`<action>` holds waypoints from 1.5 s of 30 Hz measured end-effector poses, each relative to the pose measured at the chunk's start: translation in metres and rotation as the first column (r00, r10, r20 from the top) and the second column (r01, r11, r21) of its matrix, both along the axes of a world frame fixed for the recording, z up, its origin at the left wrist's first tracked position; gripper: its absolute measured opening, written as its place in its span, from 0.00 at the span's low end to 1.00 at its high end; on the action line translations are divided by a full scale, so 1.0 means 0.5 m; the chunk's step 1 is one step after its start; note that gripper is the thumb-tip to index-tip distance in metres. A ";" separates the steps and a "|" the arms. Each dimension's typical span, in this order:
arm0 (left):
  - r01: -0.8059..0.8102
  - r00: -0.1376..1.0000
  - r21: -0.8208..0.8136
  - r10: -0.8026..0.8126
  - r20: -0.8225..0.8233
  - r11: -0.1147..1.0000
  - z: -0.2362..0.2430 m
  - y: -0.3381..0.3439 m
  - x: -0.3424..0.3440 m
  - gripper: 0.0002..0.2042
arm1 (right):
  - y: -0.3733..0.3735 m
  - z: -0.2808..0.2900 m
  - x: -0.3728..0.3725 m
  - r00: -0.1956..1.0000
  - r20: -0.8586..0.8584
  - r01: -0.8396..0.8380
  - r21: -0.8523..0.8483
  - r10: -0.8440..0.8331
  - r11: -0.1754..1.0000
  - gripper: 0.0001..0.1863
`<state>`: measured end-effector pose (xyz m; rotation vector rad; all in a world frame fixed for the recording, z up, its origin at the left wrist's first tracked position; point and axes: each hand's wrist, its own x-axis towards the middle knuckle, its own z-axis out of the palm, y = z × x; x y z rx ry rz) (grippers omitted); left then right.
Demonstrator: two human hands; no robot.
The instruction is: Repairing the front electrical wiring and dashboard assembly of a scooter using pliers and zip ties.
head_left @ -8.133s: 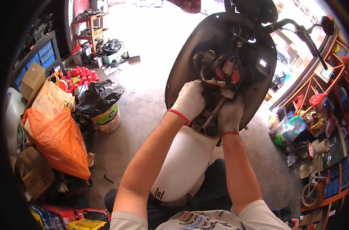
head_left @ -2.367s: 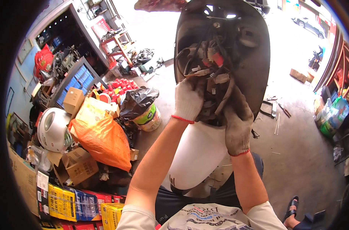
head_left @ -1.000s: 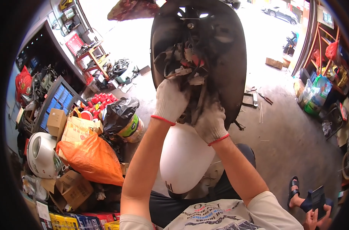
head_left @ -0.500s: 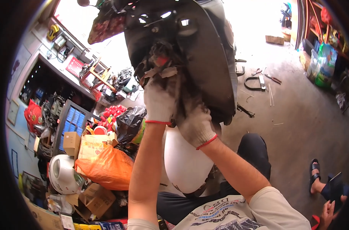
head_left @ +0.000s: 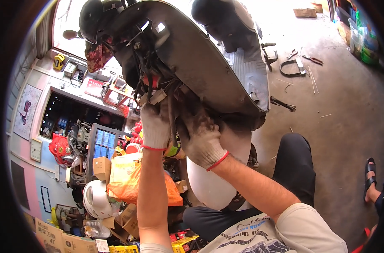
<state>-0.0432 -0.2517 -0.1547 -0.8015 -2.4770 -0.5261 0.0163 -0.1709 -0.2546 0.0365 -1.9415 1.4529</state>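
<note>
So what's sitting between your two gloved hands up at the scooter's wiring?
Head view: a dark cable hangs down between the left hand and right hand, from the wiring bundle.

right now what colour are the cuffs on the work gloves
Red trim on both cuffs, gloves off-white and grimy; head view.

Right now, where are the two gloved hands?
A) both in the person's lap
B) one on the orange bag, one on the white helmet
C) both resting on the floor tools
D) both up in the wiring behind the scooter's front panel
D: the left hand and the right hand, both in white work gloves, are pressed into the tangle of wires inside the opened scooter front panel, well above the white fender.
</note>
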 end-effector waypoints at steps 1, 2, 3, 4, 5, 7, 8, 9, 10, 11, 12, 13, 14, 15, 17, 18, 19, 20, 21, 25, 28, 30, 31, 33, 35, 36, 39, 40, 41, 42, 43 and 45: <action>0.066 0.997 -0.029 -0.067 -0.027 0.997 0.002 0.000 -0.001 0.10 | 0.000 -0.004 -0.003 1.000 0.001 -0.003 -0.008 0.003 1.000 0.31; 0.042 0.998 0.093 -0.047 0.046 0.995 0.001 0.001 0.000 0.09 | -0.001 -0.008 -0.007 0.999 -0.051 0.001 -0.050 -0.004 0.999 0.31; 0.026 0.992 0.202 -0.050 0.112 0.979 0.000 0.002 -0.002 0.08 | -0.002 -0.011 -0.010 0.994 -0.104 0.007 -0.092 -0.016 0.996 0.31; 0.012 0.992 0.205 -0.037 0.119 0.979 -0.002 0.005 -0.004 0.08 | -0.005 -0.013 -0.011 0.994 -0.105 0.007 -0.099 -0.017 0.995 0.31; 0.028 0.999 0.168 -0.034 0.037 0.985 -0.004 0.007 -0.006 0.08 | -0.009 -0.015 -0.010 0.997 -0.066 0.037 -0.095 -0.043 0.995 0.30; 0.039 0.999 0.124 -0.034 -0.043 0.992 -0.008 0.008 -0.010 0.08 | -0.012 -0.018 -0.011 0.997 -0.025 0.066 -0.094 -0.069 0.993 0.29; 0.048 0.994 0.048 -0.043 -0.103 0.998 -0.008 0.006 -0.012 0.10 | -0.009 -0.021 -0.014 0.996 -0.073 0.049 -0.136 -0.060 0.990 0.28; 0.056 0.983 -0.044 -0.063 -0.175 0.997 -0.009 0.004 -0.015 0.11 | -0.006 -0.023 -0.015 0.991 -0.122 0.030 -0.176 -0.052 0.984 0.27; 0.052 0.985 -0.032 -0.056 -0.161 0.998 -0.010 0.001 -0.019 0.11 | -0.003 -0.024 -0.014 0.991 -0.121 0.029 -0.179 -0.052 0.983 0.27; 0.059 0.983 -0.051 -0.067 -0.172 0.997 -0.010 -0.001 -0.026 0.12 | 0.001 -0.026 -0.013 0.993 -0.119 0.006 -0.166 -0.026 0.986 0.26; 0.047 0.981 -0.089 -0.063 -0.184 0.995 -0.013 -0.004 -0.032 0.12 | 0.003 -0.026 -0.010 0.993 -0.115 -0.020 -0.154 0.003 0.988 0.25; 0.060 0.981 -0.075 -0.073 -0.178 0.995 -0.018 -0.008 -0.035 0.12 | 0.006 -0.026 -0.008 0.994 -0.112 -0.023 -0.158 0.006 0.987 0.25; 0.049 0.983 -0.022 -0.052 -0.175 0.999 -0.023 -0.009 -0.040 0.13 | 0.009 -0.026 -0.005 0.993 -0.005 -0.121 -0.152 0.122 0.981 0.26; 0.024 0.985 0.009 -0.022 -0.171 1.000 -0.028 -0.010 -0.044 0.13 | 0.009 -0.025 -0.004 0.984 0.039 -0.168 -0.150 0.176 0.974 0.26; 0.047 0.982 0.038 -0.040 -0.185 0.998 -0.036 -0.010 -0.049 0.13 | -0.006 -0.015 -0.001 0.993 0.109 -0.048 -0.054 0.054 0.997 0.26; 0.054 0.978 0.033 -0.046 -0.205 0.998 -0.037 -0.010 -0.049 0.13 | -0.014 -0.012 -0.001 0.983 0.167 0.068 0.076 -0.080 0.995 0.26; 0.058 0.978 0.046 -0.047 -0.201 0.997 -0.037 -0.011 -0.049 0.13 | -0.015 -0.014 -0.002 0.986 0.101 0.125 0.050 -0.129 0.991 0.26; 0.045 0.980 0.017 -0.041 -0.196 0.999 -0.035 -0.011 -0.047 0.13 | -0.016 -0.017 -0.002 0.992 0.053 0.114 -0.012 -0.113 0.993 0.27; 0.019 0.980 -0.035 -0.026 -0.199 0.999 -0.032 -0.012 -0.045 0.13 | -0.017 -0.018 -0.004 0.995 0.006 0.099 -0.073 -0.099 0.992 0.27; 0.002 0.944 -0.220 -0.074 -0.321 0.975 -0.026 -0.014 -0.037 0.14 | -0.013 -0.022 -0.012 0.999 -0.013 0.048 -0.127 -0.050 0.991 0.28; 0.021 0.955 -0.090 -0.047 -0.291 0.996 -0.034 -0.011 -0.038 0.12 | -0.008 -0.020 -0.012 0.984 -0.066 0.160 -0.107 -0.168 0.981 0.26; -0.030 0.917 -0.159 -0.036 -0.398 0.987 -0.042 -0.009 -0.039 0.11 | -0.006 -0.019 -0.010 0.990 -0.025 0.139 -0.103 -0.142 0.985 0.26; -0.027 0.924 -0.148 -0.031 -0.380 0.989 -0.045 -0.008 -0.040 0.11 | -0.005 -0.019 -0.010 0.989 -0.022 0.141 -0.104 -0.144 0.985 0.26; 0.012 0.956 -0.069 -0.031 -0.291 0.998 -0.046 -0.005 -0.041 0.12 | -0.006 -0.020 -0.009 0.980 -0.036 0.191 -0.072 -0.193 0.979 0.26; 0.034 0.938 -0.111 -0.070 -0.339 0.993 -0.043 -0.002 -0.038 0.13 | -0.009 -0.020 -0.009 0.978 -0.031 0.203 -0.052 -0.205 0.978 0.26; 0.030 0.911 -0.192 -0.106 -0.399 0.981 -0.040 -0.001 -0.036 0.14 | -0.012 -0.021 -0.008 0.976 -0.014 0.218 -0.037 -0.218 0.975 0.26; -0.031 0.945 -0.092 0.000 -0.326 0.995 -0.041 0.004 -0.023 0.14 | -0.019 -0.023 -0.009 0.975 -0.009 0.222 -0.041 -0.222 0.974 0.27; -0.033 0.949 -0.060 0.012 -0.314 0.998 -0.041 0.006 -0.020 0.14 | -0.020 -0.025 -0.008 0.969 -0.035 0.244 -0.035 -0.245 0.969 0.27; -0.100 0.956 -0.045 0.084 -0.280 0.994 -0.040 0.006 -0.018 0.15 | -0.021 -0.028 -0.006 0.975 -0.012 0.222 -0.036 -0.223 0.974 0.28; -0.176 0.955 -0.050 0.158 -0.252 0.983 -0.040 0.007 -0.016 0.15 | -0.021 -0.030 -0.005 0.977 0.004 0.211 -0.028 -0.211 0.977 0.29; -0.171 0.956 -0.027 0.159 -0.246 0.985 -0.039 0.006 -0.014 0.15 | -0.022 -0.032 -0.005 0.981 0.009 0.196 -0.032 -0.196 0.980 0.29; -0.155 0.967 -0.053 0.140 -0.214 0.987 -0.036 0.004 -0.014 0.16 | -0.022 -0.034 -0.005 0.986 -0.032 0.166 0.170 -0.163 0.971 0.33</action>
